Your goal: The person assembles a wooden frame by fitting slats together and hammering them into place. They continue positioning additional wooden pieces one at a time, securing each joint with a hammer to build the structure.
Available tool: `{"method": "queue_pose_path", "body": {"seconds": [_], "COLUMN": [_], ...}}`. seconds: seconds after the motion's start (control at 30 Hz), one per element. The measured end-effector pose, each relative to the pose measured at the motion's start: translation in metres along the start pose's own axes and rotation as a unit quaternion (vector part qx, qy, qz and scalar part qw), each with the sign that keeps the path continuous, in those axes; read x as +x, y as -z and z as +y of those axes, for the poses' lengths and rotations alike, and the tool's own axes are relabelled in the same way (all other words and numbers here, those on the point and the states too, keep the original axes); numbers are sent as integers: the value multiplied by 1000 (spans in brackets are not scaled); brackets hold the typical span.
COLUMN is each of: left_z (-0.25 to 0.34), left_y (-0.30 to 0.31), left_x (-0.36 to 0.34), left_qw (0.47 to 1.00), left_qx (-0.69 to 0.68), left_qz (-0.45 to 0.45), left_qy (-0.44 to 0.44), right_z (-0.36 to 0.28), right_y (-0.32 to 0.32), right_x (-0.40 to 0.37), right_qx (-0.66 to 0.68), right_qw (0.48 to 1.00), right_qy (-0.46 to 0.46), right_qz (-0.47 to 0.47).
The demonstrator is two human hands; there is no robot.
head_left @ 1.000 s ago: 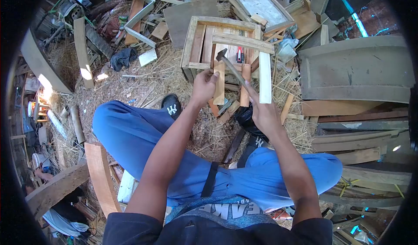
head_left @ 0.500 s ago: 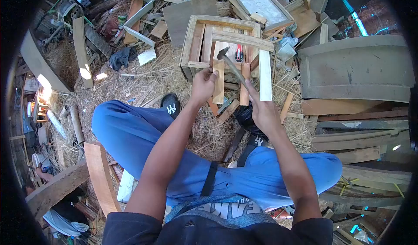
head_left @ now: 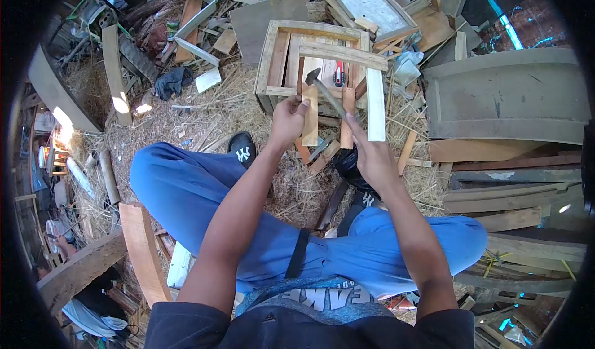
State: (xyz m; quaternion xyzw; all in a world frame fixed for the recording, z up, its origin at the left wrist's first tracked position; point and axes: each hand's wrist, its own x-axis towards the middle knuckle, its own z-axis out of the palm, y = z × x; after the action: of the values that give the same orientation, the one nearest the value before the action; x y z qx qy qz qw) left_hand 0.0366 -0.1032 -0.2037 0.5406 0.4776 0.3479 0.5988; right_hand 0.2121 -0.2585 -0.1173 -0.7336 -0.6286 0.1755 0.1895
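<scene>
**Hammer parked over the slat, almost no movement in the last second**

- The right hand (head_left: 372, 157) has its grip closed round the handle end of the hammer (head_left: 326, 96). The head sits just above the top end of the wooden slat (head_left: 310, 124).
- The left hand (head_left: 289, 121) has its grip closed on the slat's upper part, fingers pinched at the top edge. Whether there is a nail between them is too small to tell.
- The slat stands upright against the front rail of the open wooden frame (head_left: 270, 51), on the straw just beyond the person's knees.
- Compared with a second ago, the hammer head, both hands and the slat sit in nearly the same spots, with only slight drift.
- My read is lining-up rather than a full swing. The slat is still hand-held, so probably not fixed yet.
- A red-handled tool (head_left: 339, 75) lies inside the frame, just past the hammer head.
- A white board (head_left: 375, 104) leans at the frame's right corner.
</scene>
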Motion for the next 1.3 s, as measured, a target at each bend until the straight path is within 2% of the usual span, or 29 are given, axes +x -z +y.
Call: {"method": "queue_pose_path", "body": {"seconds": [0.07,0.2,0.27,0.3,0.37,0.47,0.53,0.67,0.73,0.8,0.87,0.9,0.97,1.0,1.07,1.1,1.17,1.23,1.3], "left_z": [8,12,13,13,9,11,13,13,17,18,11,9,6,6,3,-1,-1,5,9], "left_y": [2,1,-1,-1,4,2,3,3,2,2,4,3,0,1,4,3,0,2,3], "left_x": [1,-4,-4,-2,-3,-3,-4,-3,-5,-2,-4,-1,0,1,-1,1,1,0,1], "left_qw": [1000,1000,1000,1000,1000,999,1000,999,999,1000,999,1000,1000,1000,1000,1000,1000,1000,999], "left_qx": [-5,7,-12,-7,0,41,-17,37,-14,9,30,16,1,2,7,5,-2,6,32], "left_qz": [-3,-3,-1,-4,-5,-9,-22,-4,-15,-13,-11,-9,-9,-15,-19,-12,-3,-10,-5], "left_qy": [-7,4,5,9,19,8,14,-6,49,24,8,10,11,7,10,1,-9,16,5], "right_z": [3,-1,-6,-4,2,0,1,1,5,5,2,1,1,3,6,1,-11,-4,-1], "right_y": [-4,-1,2,0,-9,-10,-7,-11,-12,-15,-15,-13,-10,-10,-17,-14,1,-5,-14], "right_x": [2,-2,1,1,-5,-3,-4,-6,-6,-3,-6,-4,-1,0,-3,-4,-1,-4,-4], "right_qx": [27,43,-3,-3,50,-16,1,7,8,17,75,73,8,9,82,83,-14,9,38], "right_qw": [998,997,999,1000,994,999,999,998,998,998,991,992,1000,999,987,988,999,1000,999], "right_qy": [40,24,-29,-28,56,22,17,33,31,30,50,50,16,16,77,76,-21,-10,2], "right_qz": [50,59,-16,-13,81,20,38,55,49,45,95,94,23,27,111,110,-26,-1,24]}}
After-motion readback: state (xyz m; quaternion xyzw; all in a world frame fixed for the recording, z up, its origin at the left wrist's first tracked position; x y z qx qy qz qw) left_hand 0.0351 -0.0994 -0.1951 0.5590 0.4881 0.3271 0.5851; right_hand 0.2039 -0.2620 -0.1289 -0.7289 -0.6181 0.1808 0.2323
